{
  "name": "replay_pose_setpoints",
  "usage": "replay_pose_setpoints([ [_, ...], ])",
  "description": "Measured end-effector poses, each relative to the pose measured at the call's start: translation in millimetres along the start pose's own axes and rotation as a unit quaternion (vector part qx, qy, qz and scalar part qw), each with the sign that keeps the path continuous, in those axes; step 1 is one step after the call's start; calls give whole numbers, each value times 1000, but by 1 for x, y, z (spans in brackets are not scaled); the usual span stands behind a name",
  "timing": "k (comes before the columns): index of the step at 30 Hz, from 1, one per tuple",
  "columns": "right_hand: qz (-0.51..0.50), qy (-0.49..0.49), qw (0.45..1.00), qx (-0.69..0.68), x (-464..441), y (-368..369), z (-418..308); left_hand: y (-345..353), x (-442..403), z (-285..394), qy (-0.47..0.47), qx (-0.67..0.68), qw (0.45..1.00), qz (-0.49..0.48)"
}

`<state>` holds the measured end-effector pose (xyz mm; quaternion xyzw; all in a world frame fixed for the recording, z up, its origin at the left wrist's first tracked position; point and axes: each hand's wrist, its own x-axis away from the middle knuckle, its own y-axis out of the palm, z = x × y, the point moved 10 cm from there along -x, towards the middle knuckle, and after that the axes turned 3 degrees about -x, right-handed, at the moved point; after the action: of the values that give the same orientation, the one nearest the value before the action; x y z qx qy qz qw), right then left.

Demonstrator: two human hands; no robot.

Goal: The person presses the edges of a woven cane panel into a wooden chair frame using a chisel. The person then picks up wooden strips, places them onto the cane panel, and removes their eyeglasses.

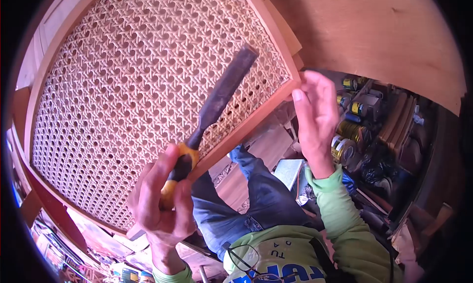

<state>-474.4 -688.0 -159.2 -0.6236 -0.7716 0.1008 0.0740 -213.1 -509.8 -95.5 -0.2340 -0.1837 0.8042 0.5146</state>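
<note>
A wood chisel (224, 93) with a yellow and black handle is gripped in my left hand (160, 199), its wide dark blade slanting up to the right. Behind the blade stretches a woven cane panel (123, 61) set in a reddish wooden frame (246, 129). My right hand (318, 115) pinches the frame's right corner, thumb on the near side and fingers behind it. The left hand is close to the frame's lower edge; whether it touches the wood I cannot tell.
A large wooden board (374, 32) fills the upper right. Below it, several cans (343, 149) and stacked wooden pieces (398, 120) crowd a dark shelf area. A white box (289, 172) lies beside my legs (266, 194). Glasses (243, 256) hang at my chest.
</note>
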Motion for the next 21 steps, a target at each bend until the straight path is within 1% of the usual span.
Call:
replay_pose_setpoints([
  [2, -7, 117, 990, -81, -1, 2, 18, 5, -6, 7, 20, -4, 999, -44],
  [3, -21, 142, 983, -111, -2, 6, 24, 7, -7, 11, 29, -2, 999, -29],
  [6, -64, 187, 957, -212, 2, 23, 31, 21, -16, 21, 20, -41, 997, -70],
  [10, -36, 199, 933, -299, 4, 26, 40, 35, -25, 23, -36, -52, 992, -105],
  [11, -39, 200, 931, -302, 5, 25, 40, 36, -25, 26, -13, -39, 996, -80],
  [15, -44, 202, 915, -346, 5, 27, 47, 35, -18, 20, -88, -55, 989, -103],
  [18, -60, 215, 912, -344, 5, 29, 52, 33, -17, 30, -44, -49, 995, -80],
  [21, -63, 210, 918, -330, 4, 28, 52, 35, -20, 31, -45, -54, 994, -82],
])
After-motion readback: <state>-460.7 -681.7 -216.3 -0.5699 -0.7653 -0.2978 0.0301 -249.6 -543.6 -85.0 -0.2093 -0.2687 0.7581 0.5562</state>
